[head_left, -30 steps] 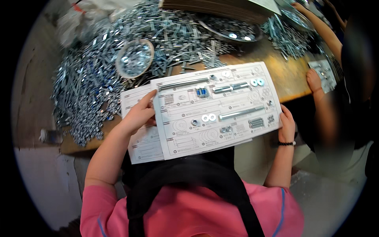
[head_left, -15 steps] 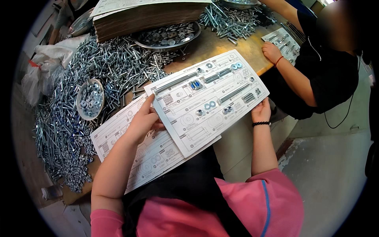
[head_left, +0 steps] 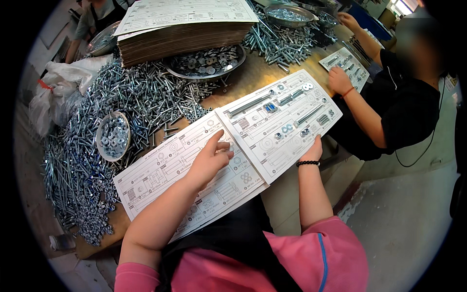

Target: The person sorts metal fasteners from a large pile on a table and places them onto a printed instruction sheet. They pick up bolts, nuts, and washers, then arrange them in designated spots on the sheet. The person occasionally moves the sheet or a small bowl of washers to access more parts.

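A white printed card point(head_left: 287, 158) bearing bolts, nuts, washers and small studs lies tilted to the right. Under the near right edge of this card, my right hand point(head_left: 312, 150) grips it, a black bead bracelet at the wrist. My left hand point(head_left: 210, 159) hovers over or rests on a second printed card point(head_left: 151, 180), fingers apart and holding nothing. That second card shows only line drawings and has no hardware on its visible part. Its right end meets the left edge of the loaded card. Whether another sheet lies beneath cannot be made out.
A large heap of bolts point(head_left: 146, 92) covers the table's left side, with a bowl of washers point(head_left: 113, 136) in it. Behind are a tall card stack point(head_left: 185, 41) and a washer pan point(head_left: 206, 68). At right, a co-worker's hand point(head_left: 339, 80) touches another loaded card point(head_left: 357, 65).
My left hand has let go of the loaded card's left edge and moved right over the second card. The loaded card has shifted right, uncovering more of the card below.
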Demonstrator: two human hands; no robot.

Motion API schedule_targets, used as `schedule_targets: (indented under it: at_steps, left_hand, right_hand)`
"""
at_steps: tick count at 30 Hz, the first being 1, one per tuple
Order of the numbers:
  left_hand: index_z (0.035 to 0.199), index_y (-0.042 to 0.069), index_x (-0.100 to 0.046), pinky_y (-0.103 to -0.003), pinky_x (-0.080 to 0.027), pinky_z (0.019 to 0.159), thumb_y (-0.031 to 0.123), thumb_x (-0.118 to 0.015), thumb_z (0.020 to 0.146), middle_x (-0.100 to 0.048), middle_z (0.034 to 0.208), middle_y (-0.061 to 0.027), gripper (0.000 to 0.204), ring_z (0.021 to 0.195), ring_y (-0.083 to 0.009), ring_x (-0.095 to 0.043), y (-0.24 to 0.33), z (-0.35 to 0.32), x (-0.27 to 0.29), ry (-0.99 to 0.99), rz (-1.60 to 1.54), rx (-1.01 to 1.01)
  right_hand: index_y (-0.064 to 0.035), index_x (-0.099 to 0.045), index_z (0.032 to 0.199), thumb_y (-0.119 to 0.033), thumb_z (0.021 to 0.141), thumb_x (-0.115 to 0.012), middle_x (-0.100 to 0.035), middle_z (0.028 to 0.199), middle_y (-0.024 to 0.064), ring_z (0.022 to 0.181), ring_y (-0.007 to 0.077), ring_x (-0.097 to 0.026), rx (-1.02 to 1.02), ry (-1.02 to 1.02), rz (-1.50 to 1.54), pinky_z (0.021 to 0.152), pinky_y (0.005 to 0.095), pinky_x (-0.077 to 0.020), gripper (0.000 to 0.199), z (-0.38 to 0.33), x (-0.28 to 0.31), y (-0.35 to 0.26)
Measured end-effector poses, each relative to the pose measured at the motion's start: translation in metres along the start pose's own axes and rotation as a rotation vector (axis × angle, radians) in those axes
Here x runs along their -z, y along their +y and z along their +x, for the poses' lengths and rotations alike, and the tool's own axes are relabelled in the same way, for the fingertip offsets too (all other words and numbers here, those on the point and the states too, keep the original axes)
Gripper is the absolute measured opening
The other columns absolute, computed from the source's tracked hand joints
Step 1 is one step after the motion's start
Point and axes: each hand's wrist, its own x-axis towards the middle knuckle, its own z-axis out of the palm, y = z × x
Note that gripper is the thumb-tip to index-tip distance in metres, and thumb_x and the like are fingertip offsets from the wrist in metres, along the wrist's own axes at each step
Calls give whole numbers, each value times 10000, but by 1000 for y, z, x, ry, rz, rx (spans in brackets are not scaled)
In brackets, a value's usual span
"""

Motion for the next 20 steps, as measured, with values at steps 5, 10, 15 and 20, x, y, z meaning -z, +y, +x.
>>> schedule_targets:
  at_steps: [5, 10, 15, 20]
  left_hand:
    - [1375, 23, -231, -313, -442, 871, 17, -496, 802, -398, 1254, -165, 631, 1086, -230, -492, -17, -21, 21, 11, 84, -79]
    - [1344, 10, -295, -310, -449, 852, -8, -478, 800, -421, 1236, -147, 575, 1068, -216, -503, -25, -54, 39, 91, 98, -111]
    - [1318, 0, -337, -305, -446, 846, -18, -474, 801, -475, 1166, -124, 535, 1021, -198, -521, -24, -82, 58, 147, 70, -282]
    - [1306, 37, -370, -305, -418, 898, 15, -516, 830, -476, 1157, -94, 498, 1035, -185, -506, 11, -144, 112, 215, 381, -769]
  right_hand:
    - [32, -365, 1286, -280, 957, -308, -445, 1281, 141, 1128, 283, -476, 32, 10, -23, 911, 389, -418, 458, 22, 0, -5]
    - [32, -367, 1287, -271, 952, -317, -449, 1278, 143, 1125, 289, -478, 23, -51, -15, 906, 394, -421, 455, 47, 8, -14]
    - [42, -419, 1240, -217, 932, -351, -494, 1208, 164, 1065, 273, -518, 164, 52, -99, 863, 376, -443, 407, 61, 17, -18]
    - [-71, -441, 700, -198, 865, -456, -445, 659, -11, 574, 120, -433, 574, 46, -360, 539, 244, -382, 209, 22, -14, -41]
